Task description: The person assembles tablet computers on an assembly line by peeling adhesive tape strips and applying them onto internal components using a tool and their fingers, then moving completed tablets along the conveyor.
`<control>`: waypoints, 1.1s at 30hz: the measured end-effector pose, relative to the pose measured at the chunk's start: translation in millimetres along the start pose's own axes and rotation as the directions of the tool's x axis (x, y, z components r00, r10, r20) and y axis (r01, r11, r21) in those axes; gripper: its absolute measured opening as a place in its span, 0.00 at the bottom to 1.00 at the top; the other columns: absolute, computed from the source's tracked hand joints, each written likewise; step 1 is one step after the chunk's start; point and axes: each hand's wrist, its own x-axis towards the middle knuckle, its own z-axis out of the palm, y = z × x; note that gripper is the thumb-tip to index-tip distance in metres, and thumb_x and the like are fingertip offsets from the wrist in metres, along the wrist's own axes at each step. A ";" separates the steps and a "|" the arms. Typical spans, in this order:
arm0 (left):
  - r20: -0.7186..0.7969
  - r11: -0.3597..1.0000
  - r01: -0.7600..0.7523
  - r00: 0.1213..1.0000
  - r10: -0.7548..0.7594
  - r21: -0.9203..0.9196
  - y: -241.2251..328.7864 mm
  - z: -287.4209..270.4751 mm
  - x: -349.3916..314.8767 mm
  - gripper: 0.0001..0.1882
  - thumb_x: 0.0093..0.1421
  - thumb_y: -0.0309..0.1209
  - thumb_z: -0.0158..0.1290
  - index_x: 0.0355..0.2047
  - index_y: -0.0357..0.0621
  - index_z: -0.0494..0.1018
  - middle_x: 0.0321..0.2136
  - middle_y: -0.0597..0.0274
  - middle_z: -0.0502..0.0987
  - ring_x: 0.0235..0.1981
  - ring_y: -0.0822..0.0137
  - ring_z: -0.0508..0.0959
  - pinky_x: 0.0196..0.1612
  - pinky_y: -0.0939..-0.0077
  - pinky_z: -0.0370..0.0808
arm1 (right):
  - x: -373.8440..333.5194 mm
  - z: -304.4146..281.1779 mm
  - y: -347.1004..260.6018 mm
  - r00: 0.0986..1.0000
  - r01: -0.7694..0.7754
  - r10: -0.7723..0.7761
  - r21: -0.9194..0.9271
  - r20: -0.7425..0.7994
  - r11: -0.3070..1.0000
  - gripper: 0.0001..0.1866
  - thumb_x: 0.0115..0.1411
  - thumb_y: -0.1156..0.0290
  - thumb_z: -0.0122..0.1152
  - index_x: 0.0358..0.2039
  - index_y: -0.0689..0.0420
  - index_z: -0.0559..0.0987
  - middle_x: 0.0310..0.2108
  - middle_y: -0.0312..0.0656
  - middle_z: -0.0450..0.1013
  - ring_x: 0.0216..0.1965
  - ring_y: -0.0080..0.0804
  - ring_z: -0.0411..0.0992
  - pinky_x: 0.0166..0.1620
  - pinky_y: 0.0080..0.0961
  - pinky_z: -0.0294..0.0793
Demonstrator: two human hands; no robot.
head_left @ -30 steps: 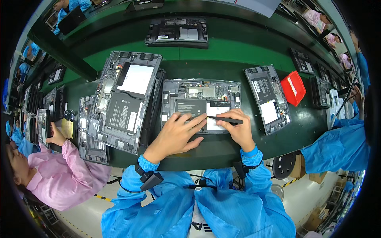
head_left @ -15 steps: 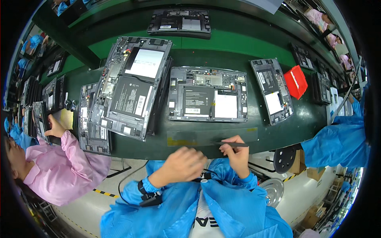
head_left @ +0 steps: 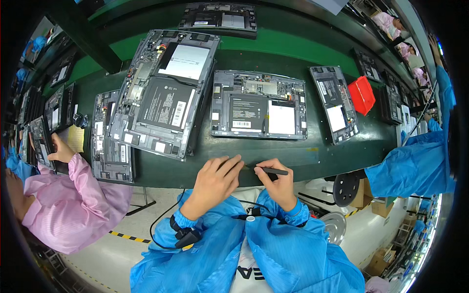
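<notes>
My left hand (head_left: 216,184) lies with its fingers stretched out over the near edge of the bench, on the left end of a thin translucent strip (head_left: 293,155). Close to its fingertips, my right hand (head_left: 278,184) pinches a slim black pen-like tool (head_left: 274,171) whose tip points left; its exact kind is unclear. Just beyond both hands lies an opened tablet-like device (head_left: 259,105), its circuit board, dark battery and a white label exposed. To the left, a larger-looking opened device (head_left: 163,93) rests tilted on a stack of similar ones.
Another opened device (head_left: 334,105) lies at right beside a red bin (head_left: 361,95). More devices (head_left: 218,17) are stacked at the back. A co-worker in pink (head_left: 80,200) handles a device at left; a blue sleeve (head_left: 408,166) reaches in at right. A stool (head_left: 345,189) stands below the bench.
My left hand has moved forward onto the bench edge and its fingers have straightened. My right hand has shifted left with the black tool, closer to the left. The view has tilted slightly.
</notes>
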 end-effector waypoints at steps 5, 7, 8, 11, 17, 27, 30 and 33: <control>-0.017 0.999 0.041 0.999 -0.041 -0.012 -5.6 -0.9 11.9 0.18 0.55 0.26 0.66 0.48 0.46 0.83 0.48 0.69 0.81 0.40 0.62 0.75 0.43 0.65 0.75 | -6.2 4.0 -8.3 0.997 0.063 -0.061 0.034 -0.050 0.997 0.10 0.60 0.77 0.75 0.42 0.62 0.85 0.30 0.42 0.82 0.28 0.26 0.80 0.32 0.22 0.77; -0.019 0.999 0.035 0.999 -0.036 -0.016 -4.4 -0.1 15.7 0.18 0.55 0.26 0.66 0.48 0.47 0.84 0.47 0.69 0.80 0.40 0.62 0.75 0.42 0.65 0.74 | -4.2 -3.2 -10.0 0.989 0.142 -0.143 -0.013 -0.041 0.990 0.11 0.59 0.77 0.75 0.42 0.62 0.85 0.31 0.43 0.83 0.29 0.27 0.81 0.32 0.23 0.78; -0.020 0.999 0.032 0.999 -0.032 -0.018 -3.5 -0.2 16.6 0.17 0.56 0.27 0.67 0.47 0.47 0.84 0.47 0.70 0.80 0.39 0.62 0.74 0.41 0.65 0.74 | -3.7 -6.9 -10.0 0.974 0.222 -0.224 -0.057 -0.027 0.973 0.11 0.59 0.78 0.76 0.42 0.62 0.85 0.32 0.44 0.83 0.29 0.28 0.81 0.32 0.23 0.78; -0.015 0.999 0.044 0.999 -0.044 0.013 0.1 3.3 20.4 0.16 0.57 0.27 0.66 0.47 0.47 0.84 0.47 0.69 0.80 0.40 0.62 0.75 0.42 0.65 0.73 | -2.7 -20.6 -4.4 0.962 0.269 -0.264 -0.067 0.077 0.961 0.12 0.57 0.79 0.77 0.41 0.62 0.85 0.33 0.45 0.83 0.32 0.30 0.83 0.34 0.23 0.80; 0.034 0.997 0.049 0.998 -0.050 0.056 6.4 -9.5 39.9 0.14 0.56 0.25 0.66 0.44 0.46 0.84 0.45 0.67 0.81 0.40 0.60 0.76 0.41 0.65 0.76 | 14.1 -90.9 -3.7 0.992 0.035 0.019 0.424 -0.121 0.905 0.16 0.57 0.83 0.75 0.42 0.66 0.77 0.39 0.48 0.82 0.40 0.32 0.83 0.45 0.29 0.84; -0.023 0.985 0.111 0.993 -0.115 -0.129 34.8 -19.1 145.4 0.12 0.56 0.20 0.65 0.41 0.42 0.84 0.35 0.61 0.81 0.36 0.57 0.78 0.40 0.66 0.77 | 116.1 -201.8 17.2 0.970 0.059 0.057 0.459 -0.235 0.886 0.11 0.70 0.72 0.67 0.46 0.62 0.75 0.33 0.39 0.79 0.34 0.24 0.79 0.39 0.21 0.77; -0.026 0.991 0.074 0.997 -0.077 -0.108 33.8 28.5 215.7 0.19 0.61 0.29 0.64 0.52 0.40 0.80 0.50 0.54 0.77 0.48 0.51 0.75 0.51 0.59 0.75 | 166.9 -212.6 33.4 0.988 0.044 0.035 0.481 -0.154 0.876 0.09 0.71 0.73 0.65 0.48 0.61 0.76 0.37 0.39 0.78 0.36 0.24 0.77 0.41 0.19 0.75; 0.007 0.990 0.068 0.998 -0.070 0.126 14.4 65.5 249.9 0.27 0.62 0.35 0.63 0.61 0.44 0.77 0.61 0.53 0.70 0.57 0.48 0.68 0.60 0.53 0.68 | 206.0 -204.4 44.5 0.997 0.054 -0.021 0.498 -0.072 0.866 0.11 0.71 0.73 0.65 0.50 0.61 0.77 0.41 0.39 0.78 0.39 0.25 0.78 0.42 0.19 0.75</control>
